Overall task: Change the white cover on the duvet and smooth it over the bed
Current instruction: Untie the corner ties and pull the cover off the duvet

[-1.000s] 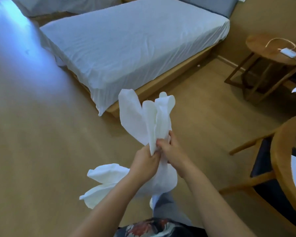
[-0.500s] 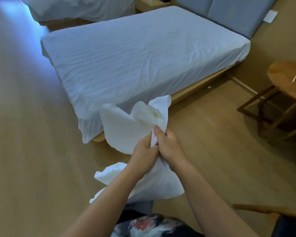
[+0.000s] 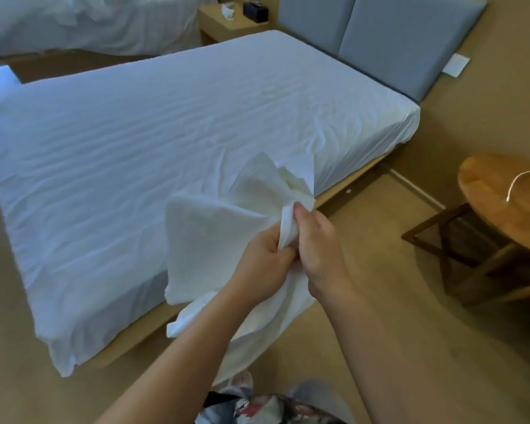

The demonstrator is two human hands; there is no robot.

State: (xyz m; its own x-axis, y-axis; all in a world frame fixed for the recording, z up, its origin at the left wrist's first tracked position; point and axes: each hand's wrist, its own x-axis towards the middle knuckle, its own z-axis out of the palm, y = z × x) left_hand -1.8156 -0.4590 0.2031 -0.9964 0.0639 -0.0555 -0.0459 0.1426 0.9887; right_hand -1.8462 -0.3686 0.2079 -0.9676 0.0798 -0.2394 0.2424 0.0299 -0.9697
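Clutching crumpled white fabric cover (image 3: pixel 208 240) in tight curled grip of left hand (image 3: pixel 263 264) and right hand (image 3: pixel 318 249), 5 o'clock of white-sheeted bed (image 3: pixel 135 133); could trail on floor (image 3: pixel 395 270) if loosened.

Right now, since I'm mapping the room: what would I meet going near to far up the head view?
Left hand and right hand gripping the white cover → bed → wooden nightstand.

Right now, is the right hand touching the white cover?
Touching. The head view shows the right hand gripping a bunched fold of the white cover, with fabric emerging above its thumb; the left hand grips the same bunch alongside.
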